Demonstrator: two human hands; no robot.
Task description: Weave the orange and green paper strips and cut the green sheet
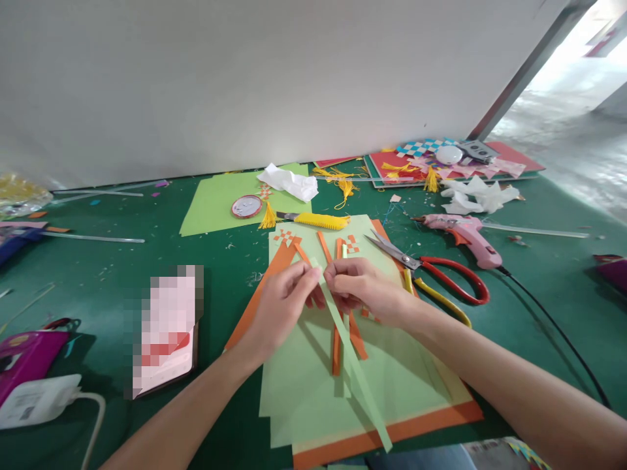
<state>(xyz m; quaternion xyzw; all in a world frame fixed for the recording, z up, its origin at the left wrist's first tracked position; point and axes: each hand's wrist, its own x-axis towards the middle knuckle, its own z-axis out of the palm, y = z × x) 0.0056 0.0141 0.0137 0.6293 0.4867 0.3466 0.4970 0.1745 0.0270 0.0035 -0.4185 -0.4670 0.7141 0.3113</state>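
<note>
Pinching | left grip (pixel 287 297) clamped on green strip (pixel 360 378) | right grip (pixel 361 286): can't make out | round dish (pixel 247 206): perhaps whitish contents

Exposure: moderate | Light: brightest at 2 o'clock, glare washing out floor (pixel 563 117) | Panel (pixel 245 85), 12 o'clock: dull grey | Shadows: soft, beneath pale-green strip (pixel 369 401) on paper (pixel 298 391), 6 o'clock | Phone (pixel 169 326), 8 o'clock: pixelated | Edges: wide-angle stretch | Centre: reasonably sharp

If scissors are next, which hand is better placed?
Likely the right hand: it's nearer the scissors, which lie on its own side. The left hand is farther off, pinching the pale green strip.
</note>
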